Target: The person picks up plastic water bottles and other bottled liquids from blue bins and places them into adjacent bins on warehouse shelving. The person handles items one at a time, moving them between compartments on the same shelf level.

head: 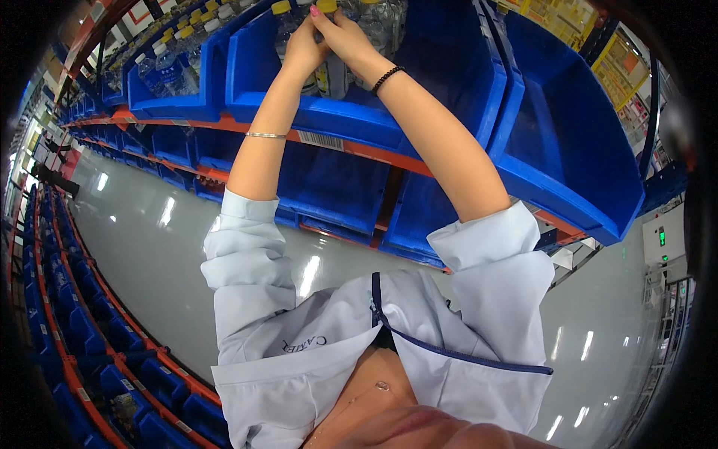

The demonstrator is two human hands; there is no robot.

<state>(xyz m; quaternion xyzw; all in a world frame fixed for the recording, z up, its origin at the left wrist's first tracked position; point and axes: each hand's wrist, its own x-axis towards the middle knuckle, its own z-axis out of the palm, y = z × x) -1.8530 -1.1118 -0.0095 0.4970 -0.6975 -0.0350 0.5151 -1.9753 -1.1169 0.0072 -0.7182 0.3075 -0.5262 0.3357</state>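
Both of my hands reach into a blue plastic bin (348, 120) on an orange shelf. My left hand (305, 47) and my right hand (348, 36) meet around the upper part of a clear bottle (332, 78) with a yellow cap, which stands upright near the bin's front wall. The fingers overlap and hide part of the bottle, so how firmly each hand grips it is unclear. More clear bottles (376, 28) with yellow caps stand behind and beside my hands. A silver bangle is on the left wrist, a black beaded band on the right.
The neighbouring blue bin (168, 104) on the left holds capped water bottles (176, 73). Another blue bin (566, 179) adjoins on the right. Lower shelves with blue bins (331, 185) lie beneath my forearms. A second rack (73, 359) runs along the far left, across the grey floor (140, 252).
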